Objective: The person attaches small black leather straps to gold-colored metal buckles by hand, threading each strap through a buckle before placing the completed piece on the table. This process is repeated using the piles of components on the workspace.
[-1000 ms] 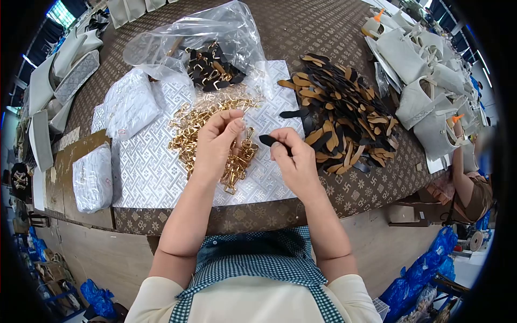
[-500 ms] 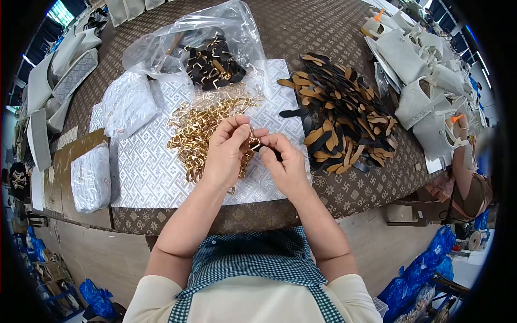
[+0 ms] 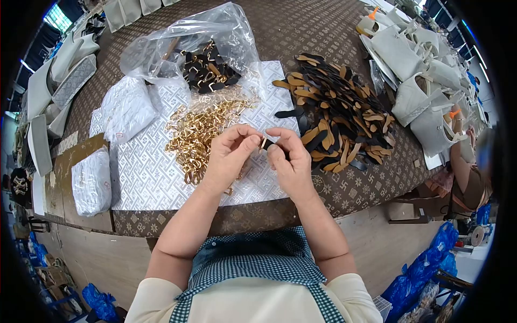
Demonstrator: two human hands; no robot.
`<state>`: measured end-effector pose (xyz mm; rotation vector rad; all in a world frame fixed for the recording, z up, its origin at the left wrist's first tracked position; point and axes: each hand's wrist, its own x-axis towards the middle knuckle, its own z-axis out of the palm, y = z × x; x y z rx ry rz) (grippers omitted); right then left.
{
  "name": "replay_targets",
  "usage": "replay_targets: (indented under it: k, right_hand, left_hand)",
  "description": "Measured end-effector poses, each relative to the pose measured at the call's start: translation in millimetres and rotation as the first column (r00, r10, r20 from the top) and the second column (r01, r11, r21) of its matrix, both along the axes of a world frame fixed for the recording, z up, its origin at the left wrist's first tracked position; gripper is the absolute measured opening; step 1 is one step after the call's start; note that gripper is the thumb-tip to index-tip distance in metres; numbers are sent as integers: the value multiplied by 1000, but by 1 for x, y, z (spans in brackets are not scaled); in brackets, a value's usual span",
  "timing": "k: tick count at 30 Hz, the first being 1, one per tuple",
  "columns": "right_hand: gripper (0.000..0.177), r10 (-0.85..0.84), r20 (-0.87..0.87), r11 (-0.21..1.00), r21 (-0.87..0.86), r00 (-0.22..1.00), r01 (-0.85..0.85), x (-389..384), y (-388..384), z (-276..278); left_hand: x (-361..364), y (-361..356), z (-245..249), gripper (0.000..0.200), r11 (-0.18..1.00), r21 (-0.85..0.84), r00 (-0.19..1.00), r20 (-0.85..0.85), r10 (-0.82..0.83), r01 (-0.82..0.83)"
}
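Note:
My left hand [image 3: 230,156] pinches a small gold metal buckle [image 3: 263,144] between thumb and fingers. From the other side, my right hand [image 3: 291,164] grips a short black leather tab [image 3: 270,144] that meets the buckle; my fingertips hide whether it passes through. Below and left of my hands lies a heap of gold metal buckles [image 3: 196,134] on a white patterned sheet [image 3: 145,183]. To the right spreads a big pile of leather tabs [image 3: 339,118], black on one face and tan on the other.
A clear plastic bag [image 3: 226,27] holds black tabs fitted with gold buckles [image 3: 207,67]. White wrapped packages [image 3: 91,180] sit on the left. Pale handbags [image 3: 401,51] line the right edge, near another person's arm [image 3: 459,161]. Blue bags [image 3: 420,269] lie on the floor.
Both hands have shifted slightly, the right one a little outward. The buckle and tab have turned and moved slightly right, and the buckle now shows edge-on between my fingertips.

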<state>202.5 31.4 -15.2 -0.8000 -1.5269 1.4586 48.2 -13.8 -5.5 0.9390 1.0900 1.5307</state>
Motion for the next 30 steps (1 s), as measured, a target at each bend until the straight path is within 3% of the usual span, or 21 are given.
replay_targets:
  k: [5, 8, 9, 11, 14, 15, 21, 25, 28, 30]
  right_hand:
    - [27, 9, 46, 1000, -23, 999, -8, 5, 1, 3]
    - [28, 8, 101, 994, 112, 995, -20, 7, 1, 9]
    - [29, 46, 103, 992, 115, 994, -57, 8, 1, 9]
    - [37, 49, 163, 978, 194, 985, -81, 7, 0, 7]
    - [36, -30, 125, 974, 225, 992, 1, 3, 1, -6]
    - [33, -61, 166, 983, 182, 984, 30, 2, -2, -3]
    - [26, -100, 203, 946, 323, 974, 29, -1, -1, 3]
    - [24, -107, 264, 980, 191, 959, 56, 2, -4, 2]
    - [21, -135, 226, 941, 333, 965, 54, 1, -1, -1]
    - [34, -106, 234, 946, 322, 966, 26, 2, 0, -3]
  left_hand:
    - [-6, 2, -7, 13, 997, -28, 994, -81, -77, 75]
    - [-13, 3, -7, 14, 988, -97, 987, -89, -132, 123]
    - [-13, 5, -8, 13, 993, -46, 986, -125, -109, 104]
    - [-18, 5, -12, 12, 985, -57, 986, -31, -162, 160]
    - [-19, 2, 1, 14, 938, -239, 968, 53, -244, 249]
    - [-17, 3, -2, 16, 950, -210, 970, -25, -241, 230]
    - [-12, 1, 3, 14, 961, -198, 978, -41, -204, 192]
    - [-13, 2, 0, 13, 967, -194, 980, -82, -181, 163]
    - [-11, 3, 4, 10, 974, -190, 988, -67, -137, 122]
    - [-17, 5, 3, 7, 977, -189, 995, -3, -100, 98]
